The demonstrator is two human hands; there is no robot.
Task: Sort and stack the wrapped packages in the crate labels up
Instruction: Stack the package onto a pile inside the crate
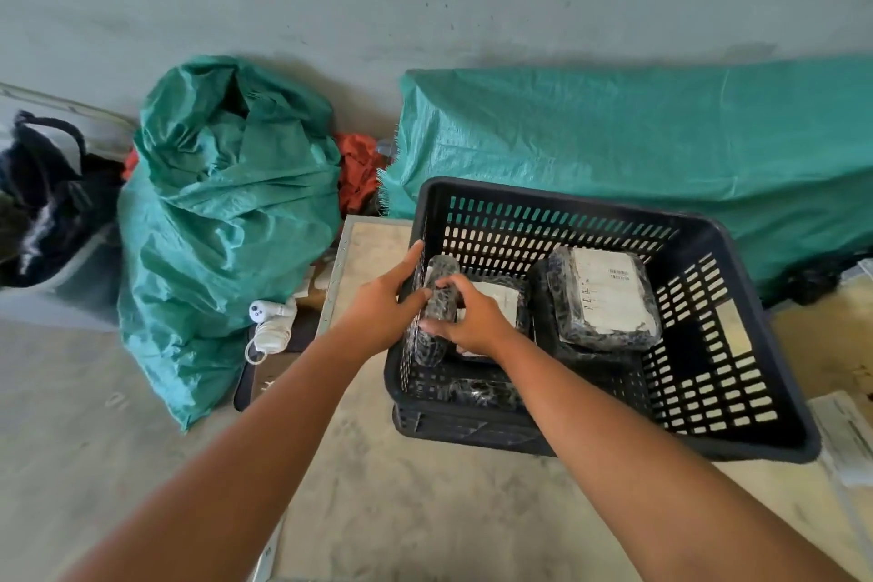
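Head view: wrapped package (437, 307) on edge at crate's (737, 250) left wall, clamped between left hand (382, 307) and right hand (472, 321). Best tipped flat, label uppermost, onto labelled package (500, 298) beneath, edges squared. Second stack (604, 298) just beside, label up. Green sack (226, 222) well apart.

Head-height view, downward, close over crate (567, 213)

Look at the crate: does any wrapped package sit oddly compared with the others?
Yes. The package held by both hands, left hand and right hand, stands on its edge at the crate's left side, no label showing. The package at the right lies flat, label up.
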